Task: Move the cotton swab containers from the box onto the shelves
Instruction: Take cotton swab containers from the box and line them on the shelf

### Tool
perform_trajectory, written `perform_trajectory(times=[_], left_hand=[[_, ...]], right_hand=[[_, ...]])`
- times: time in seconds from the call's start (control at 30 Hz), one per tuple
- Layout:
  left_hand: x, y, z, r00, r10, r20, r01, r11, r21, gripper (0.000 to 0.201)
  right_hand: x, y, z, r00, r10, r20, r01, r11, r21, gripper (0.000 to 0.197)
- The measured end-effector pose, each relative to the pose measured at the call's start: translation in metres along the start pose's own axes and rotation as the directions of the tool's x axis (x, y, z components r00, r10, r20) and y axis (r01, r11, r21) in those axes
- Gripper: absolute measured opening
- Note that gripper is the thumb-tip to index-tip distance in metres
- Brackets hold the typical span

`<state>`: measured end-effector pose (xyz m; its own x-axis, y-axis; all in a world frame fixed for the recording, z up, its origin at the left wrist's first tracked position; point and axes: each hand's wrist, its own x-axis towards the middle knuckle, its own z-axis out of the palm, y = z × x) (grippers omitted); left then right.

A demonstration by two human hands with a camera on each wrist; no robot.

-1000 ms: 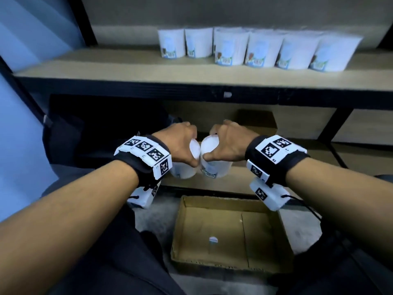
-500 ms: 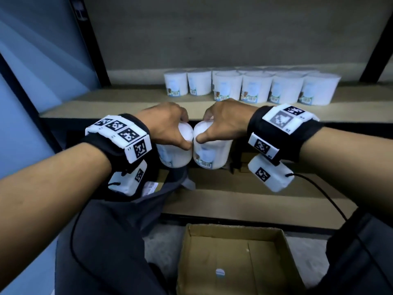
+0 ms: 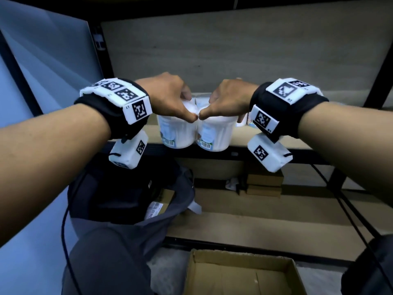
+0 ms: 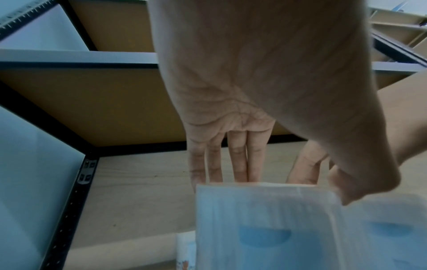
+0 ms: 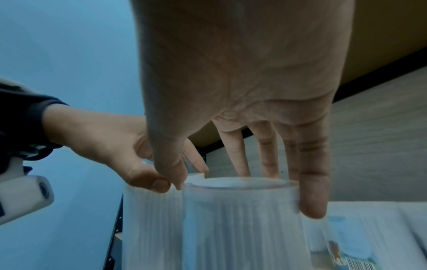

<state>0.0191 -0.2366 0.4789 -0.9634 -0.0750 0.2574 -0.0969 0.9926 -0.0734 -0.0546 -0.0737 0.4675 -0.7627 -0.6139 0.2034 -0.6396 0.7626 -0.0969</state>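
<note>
Hands, two. The left hand [image 3: 170, 96] grips one cotton swab container from above, fingers reaching down over the far rim and thumb on the near rim. The right hand [image 3: 229, 101] grips a second the same way. The thumb tips meet between the two lids.

Held containers, two. The left container [image 3: 177, 133] and the right container [image 3: 215, 135] are white ribbed tubs, each with a blue label and a barcode near the base. They are upright, side by side and touching, in front of the middle shelf [image 3: 297, 143] at about its front edge. Whether their bases rest on the board cannot be told.

Shelved containers: parts of further tubs [image 3: 242, 122] show behind the right hand on the same shelf; their count cannot be told, as the hands hide them.

Cardboard box [image 3: 244, 273], one, open-topped, on the floor below the hands. The visible part of its inside holds no container.

Small cartons [image 3: 264, 185], two, stacked on the lower shelf [image 3: 255, 226].

Wrist bands [image 3: 119, 103], two, black with white marker blocks.
</note>
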Motion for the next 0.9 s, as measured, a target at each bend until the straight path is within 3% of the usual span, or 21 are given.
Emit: perform_trajectory(times=[0.77, 0.9], left_hand=[[0.070, -0.048, 0.029, 0.992, -0.019, 0.123, 0.031, 0.995, -0.093, 0.066], [0.080, -0.055, 0.037, 0.988, -0.029, 0.152, 0.043, 0.995, -0.088, 0.069]], right_hand=[[0.066, -0.006, 0.019, 0.994, 0.092, 0.052, -0.092, 0.996, -0.009, 0.049], [0.070, -0.003, 0.021, 0.993, 0.114, 0.045, -0.115, 0.993, 0.029, 0.069]])
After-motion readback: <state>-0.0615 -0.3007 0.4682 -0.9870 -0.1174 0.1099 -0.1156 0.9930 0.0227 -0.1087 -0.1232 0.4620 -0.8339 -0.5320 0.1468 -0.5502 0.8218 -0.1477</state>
